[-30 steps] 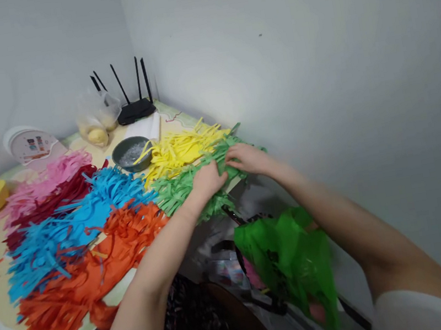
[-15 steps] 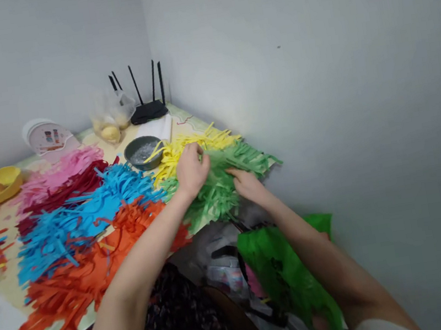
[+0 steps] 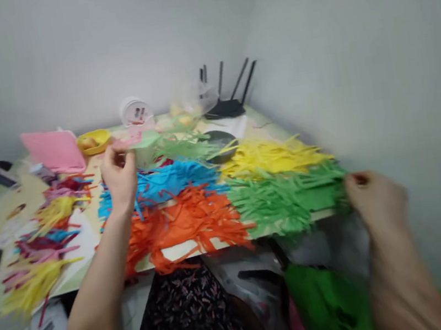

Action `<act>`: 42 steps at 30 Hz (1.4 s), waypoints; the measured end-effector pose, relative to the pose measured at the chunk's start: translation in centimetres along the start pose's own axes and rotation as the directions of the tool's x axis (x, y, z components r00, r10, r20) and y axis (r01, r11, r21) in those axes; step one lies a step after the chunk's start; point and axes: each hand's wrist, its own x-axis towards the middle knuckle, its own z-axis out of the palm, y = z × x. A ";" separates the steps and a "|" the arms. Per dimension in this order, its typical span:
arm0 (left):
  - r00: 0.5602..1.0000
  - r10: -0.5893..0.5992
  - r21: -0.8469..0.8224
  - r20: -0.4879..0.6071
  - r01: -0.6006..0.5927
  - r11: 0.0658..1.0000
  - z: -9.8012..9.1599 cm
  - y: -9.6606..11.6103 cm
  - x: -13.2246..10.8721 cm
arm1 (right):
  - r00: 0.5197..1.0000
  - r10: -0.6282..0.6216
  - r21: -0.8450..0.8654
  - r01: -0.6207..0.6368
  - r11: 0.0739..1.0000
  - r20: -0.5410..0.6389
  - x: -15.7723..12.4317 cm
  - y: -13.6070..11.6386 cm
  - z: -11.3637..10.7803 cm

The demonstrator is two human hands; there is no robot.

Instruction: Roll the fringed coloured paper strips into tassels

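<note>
My left hand (image 3: 119, 176) is closed in a pinch on one end of a light green fringed paper strip (image 3: 186, 146). The strip stretches to the right in the air, above the blue fringed paper (image 3: 172, 179) and in front of the dark bowl (image 3: 221, 143). My right hand (image 3: 377, 198) is at the right end of the green fringed paper pile (image 3: 280, 200), its fingers closed at the edge of the fringe. Beside the green pile lie yellow fringed paper (image 3: 275, 155) and orange fringed paper (image 3: 183, 221). Motion blurs the fingertips.
A black router (image 3: 225, 108) stands at the back corner. Farther left are a yellow bowl (image 3: 95, 142), a pink case (image 3: 55, 151) and several multicoloured tassels (image 3: 44, 246). A green bag (image 3: 327, 298) hangs below the table edge, close to my right forearm.
The view has turned left. My hands, close together over the green pile before, are now far apart: the left has carried a green strip leftward, the right has moved to the pile's right end.
</note>
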 end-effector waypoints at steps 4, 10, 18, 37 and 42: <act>0.983 0.150 0.354 0.107 -0.179 0.918 -7.2 0.7 -2.6 | 0.969 -0.224 -0.140 0.208 0.968 -0.108 -2.9 -13.0 3.6; 0.904 0.087 0.597 0.419 -0.346 0.724 -11.1 2.2 -8.3 | 0.614 -0.779 0.209 0.751 0.626 0.126 -9.0 -29.9 15.1; 0.817 0.024 0.327 0.575 -0.257 0.909 -14.8 -1.1 -9.1 | 0.425 -0.832 0.361 0.759 0.542 0.356 -7.9 -30.5 17.8; 0.624 -0.450 -0.166 0.639 0.683 0.712 -14.7 -2.9 -7.7 | 0.544 -0.255 0.578 -0.581 0.573 0.800 -6.6 -27.3 17.6; 0.619 -0.262 -0.152 0.741 0.534 0.831 -16.5 -2.6 -6.8 | 0.544 -0.463 0.691 -0.348 0.634 0.699 -5.7 -27.3 16.9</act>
